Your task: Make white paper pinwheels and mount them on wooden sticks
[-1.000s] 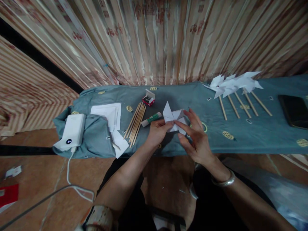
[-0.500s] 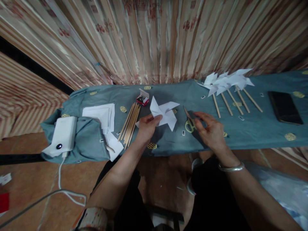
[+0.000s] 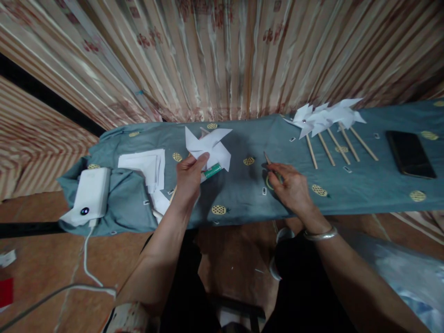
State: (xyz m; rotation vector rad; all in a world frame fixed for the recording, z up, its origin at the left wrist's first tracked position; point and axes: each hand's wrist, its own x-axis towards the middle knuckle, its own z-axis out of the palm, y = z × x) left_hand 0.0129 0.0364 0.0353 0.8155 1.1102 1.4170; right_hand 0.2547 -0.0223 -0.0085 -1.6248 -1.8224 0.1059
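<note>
In my left hand [image 3: 189, 178] is a white paper pinwheel [image 3: 210, 150], pinched between thumb and fingers above the cloth. A white-and-green stick-like item [image 3: 212, 171] shows just below the pinwheel; whether my hand touches it I cannot tell. My right hand [image 3: 289, 185] is closed over the scissors [image 3: 267, 158], which lie on the cloth with their blade tip pointing away. Its fingers cover most of the yellow-green handles. Wooden sticks and the small red box behind the pinwheel are mostly hidden by my left hand and the paper.
Several finished pinwheels [image 3: 329, 118] on sticks lie at the back right, with a dark phone [image 3: 410, 154] beyond them. Left are stacked white paper sheets [image 3: 144, 164] and a white power bank [image 3: 92, 192] with a cable. A teal cloth [image 3: 243, 199] covers the table before the curtain.
My left hand has moved left with the pinwheel, uncovering the green item and covering the sticks and red box. My right hand has moved left and closed over the scissors.
</note>
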